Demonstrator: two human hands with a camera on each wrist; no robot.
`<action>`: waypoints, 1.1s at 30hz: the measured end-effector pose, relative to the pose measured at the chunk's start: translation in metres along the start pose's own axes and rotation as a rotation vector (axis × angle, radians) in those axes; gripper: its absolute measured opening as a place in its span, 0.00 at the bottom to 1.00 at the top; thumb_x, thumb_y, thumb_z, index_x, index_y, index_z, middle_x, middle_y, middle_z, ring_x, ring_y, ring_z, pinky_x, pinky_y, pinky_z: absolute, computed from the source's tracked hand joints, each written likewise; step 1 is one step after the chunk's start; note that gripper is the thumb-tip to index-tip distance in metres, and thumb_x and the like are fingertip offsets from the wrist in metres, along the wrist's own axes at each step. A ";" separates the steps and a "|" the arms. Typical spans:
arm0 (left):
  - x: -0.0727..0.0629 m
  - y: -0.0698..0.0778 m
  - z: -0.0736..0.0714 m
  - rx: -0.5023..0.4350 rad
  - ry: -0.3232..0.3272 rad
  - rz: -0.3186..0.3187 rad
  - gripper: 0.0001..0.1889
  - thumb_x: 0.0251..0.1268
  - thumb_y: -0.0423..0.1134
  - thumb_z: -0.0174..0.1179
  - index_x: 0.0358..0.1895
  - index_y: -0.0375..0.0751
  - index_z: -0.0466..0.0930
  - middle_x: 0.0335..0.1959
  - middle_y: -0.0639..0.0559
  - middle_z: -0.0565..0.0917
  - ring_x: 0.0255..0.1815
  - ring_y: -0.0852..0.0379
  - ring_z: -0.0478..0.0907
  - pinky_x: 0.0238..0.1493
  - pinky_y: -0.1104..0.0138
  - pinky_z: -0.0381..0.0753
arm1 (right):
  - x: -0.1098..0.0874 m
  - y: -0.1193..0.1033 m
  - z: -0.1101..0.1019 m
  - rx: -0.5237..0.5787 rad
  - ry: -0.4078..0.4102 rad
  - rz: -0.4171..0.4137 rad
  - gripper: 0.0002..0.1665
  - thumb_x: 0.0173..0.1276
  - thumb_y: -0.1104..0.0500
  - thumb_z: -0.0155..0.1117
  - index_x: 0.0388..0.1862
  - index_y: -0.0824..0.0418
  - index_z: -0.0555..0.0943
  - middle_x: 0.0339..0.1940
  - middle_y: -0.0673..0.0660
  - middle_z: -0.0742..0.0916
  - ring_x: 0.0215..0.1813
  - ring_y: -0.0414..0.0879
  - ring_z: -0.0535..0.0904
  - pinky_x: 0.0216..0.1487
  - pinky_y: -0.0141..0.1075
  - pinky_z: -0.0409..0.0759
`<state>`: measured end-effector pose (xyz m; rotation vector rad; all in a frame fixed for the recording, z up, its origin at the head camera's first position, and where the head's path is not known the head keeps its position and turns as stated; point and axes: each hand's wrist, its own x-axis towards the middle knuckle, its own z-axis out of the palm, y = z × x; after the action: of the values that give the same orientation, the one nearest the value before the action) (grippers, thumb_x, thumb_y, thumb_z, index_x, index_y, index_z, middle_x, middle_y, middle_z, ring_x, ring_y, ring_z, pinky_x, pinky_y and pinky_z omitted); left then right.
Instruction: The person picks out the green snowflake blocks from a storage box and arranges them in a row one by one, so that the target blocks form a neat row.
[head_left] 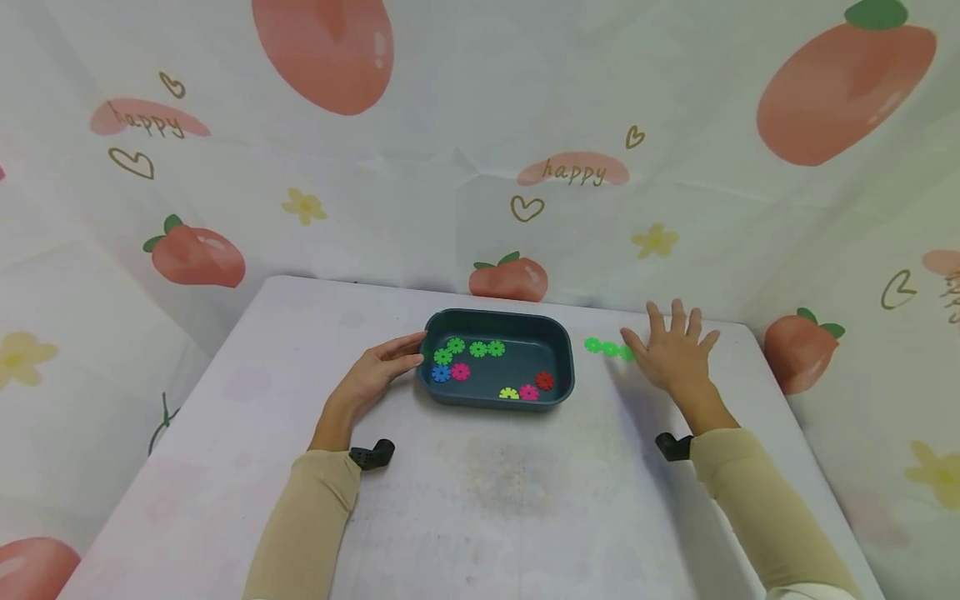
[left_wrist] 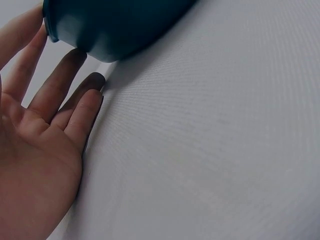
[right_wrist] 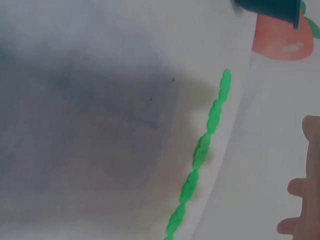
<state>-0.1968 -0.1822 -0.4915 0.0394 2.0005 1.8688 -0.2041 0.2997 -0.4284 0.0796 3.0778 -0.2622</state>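
A dark teal tray [head_left: 495, 403] stands on the table, holding several small notched discs. My left hand [head_left: 378, 371] is at its left end, fingertips touching the outer wall and rim. In the left wrist view those fingers [left_wrist: 55, 85] are extended beside the tray [left_wrist: 110, 35], the palm facing it. My right hand [head_left: 675, 354] is spread wide over the right side of the table, holding nothing. Beside its thumb lies a chain of joined bright green discs [head_left: 609, 349], partly hidden by the hand. The right wrist view shows more of this green chain [right_wrist: 201, 150] lying in a line.
Inside the tray are green discs [head_left: 478, 349], a blue disc [head_left: 441, 373], pink ones [head_left: 461, 372], a yellow one [head_left: 509, 392] and a red one [head_left: 544, 381]. Behind the white table [head_left: 420, 517] hangs a fruit-printed cloth [head_left: 450, 108].
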 end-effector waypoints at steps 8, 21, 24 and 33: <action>-0.001 0.000 0.000 -0.002 -0.004 0.011 0.32 0.69 0.49 0.67 0.75 0.53 0.71 0.78 0.48 0.70 0.81 0.49 0.60 0.84 0.49 0.55 | 0.000 -0.022 0.000 -0.019 0.021 -0.078 0.53 0.75 0.23 0.35 0.84 0.56 0.48 0.84 0.75 0.45 0.82 0.78 0.34 0.72 0.81 0.30; 0.002 -0.001 0.000 0.010 0.009 -0.005 0.32 0.67 0.52 0.68 0.74 0.56 0.72 0.77 0.49 0.70 0.81 0.50 0.62 0.83 0.50 0.57 | 0.001 -0.063 0.004 -0.042 0.034 -0.189 0.49 0.77 0.28 0.42 0.85 0.53 0.49 0.85 0.70 0.46 0.84 0.75 0.37 0.75 0.78 0.33; 0.002 -0.001 0.000 0.007 0.011 -0.007 0.32 0.67 0.51 0.68 0.73 0.56 0.72 0.77 0.49 0.70 0.81 0.49 0.62 0.83 0.50 0.57 | 0.002 -0.071 0.005 -0.044 0.030 -0.208 0.49 0.76 0.28 0.43 0.85 0.53 0.49 0.85 0.69 0.46 0.84 0.74 0.37 0.76 0.78 0.34; 0.000 -0.001 0.000 0.001 0.011 0.000 0.31 0.68 0.50 0.68 0.74 0.55 0.72 0.77 0.48 0.70 0.81 0.49 0.61 0.84 0.50 0.57 | 0.003 -0.089 0.005 -0.050 0.028 -0.259 0.49 0.76 0.28 0.45 0.85 0.51 0.50 0.86 0.67 0.46 0.85 0.71 0.37 0.77 0.76 0.34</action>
<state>-0.1970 -0.1818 -0.4921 0.0294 2.0082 1.8722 -0.2113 0.2111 -0.4187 -0.3213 3.1161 -0.1956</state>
